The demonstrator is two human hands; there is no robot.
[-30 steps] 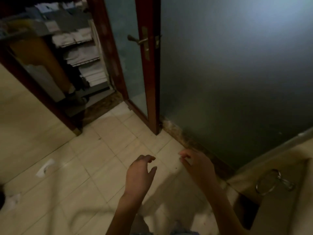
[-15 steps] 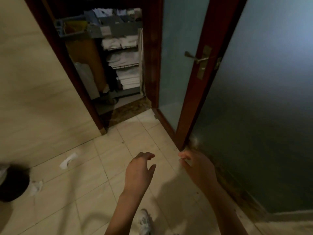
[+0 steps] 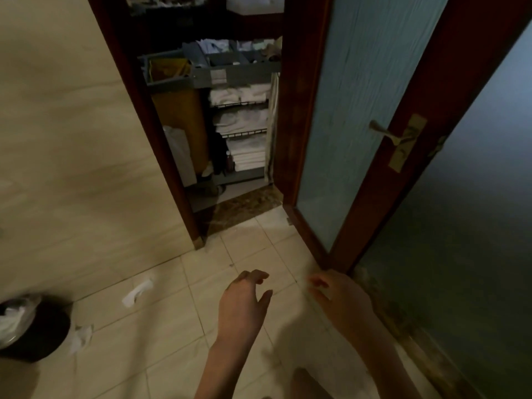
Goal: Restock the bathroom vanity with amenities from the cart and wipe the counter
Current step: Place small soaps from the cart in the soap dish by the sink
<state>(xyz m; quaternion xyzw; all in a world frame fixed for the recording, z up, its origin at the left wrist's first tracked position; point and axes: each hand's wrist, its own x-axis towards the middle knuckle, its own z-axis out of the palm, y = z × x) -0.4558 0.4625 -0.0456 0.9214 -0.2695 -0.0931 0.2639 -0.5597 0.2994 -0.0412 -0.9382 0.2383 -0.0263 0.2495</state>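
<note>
A grey housekeeping cart [image 3: 230,73] stands beyond the open doorway, straight ahead. Its shelves carry folded white towels [image 3: 244,122], its top tray small amenity items, and a yellow bag hangs on its left side. My left hand [image 3: 244,306] hovers over the tiled floor with loosely curled fingers and holds nothing. Beside it my right hand [image 3: 339,298] also hangs relaxed; something small and pale seems to lie at its fingers, too blurred to tell. Both hands are well short of the cart.
The red-framed glass door [image 3: 354,125] stands open on the right, its metal handle [image 3: 385,133] pointing left. A frosted glass wall [image 3: 475,226] runs along the right. A black bin [image 3: 31,329] sits at lower left, with scraps of white paper [image 3: 138,292] on the floor.
The view has swung left and forward toward the doorway; the cart now lies centred ahead and the vanity corner has left the frame. Both hands keep their pose.
</note>
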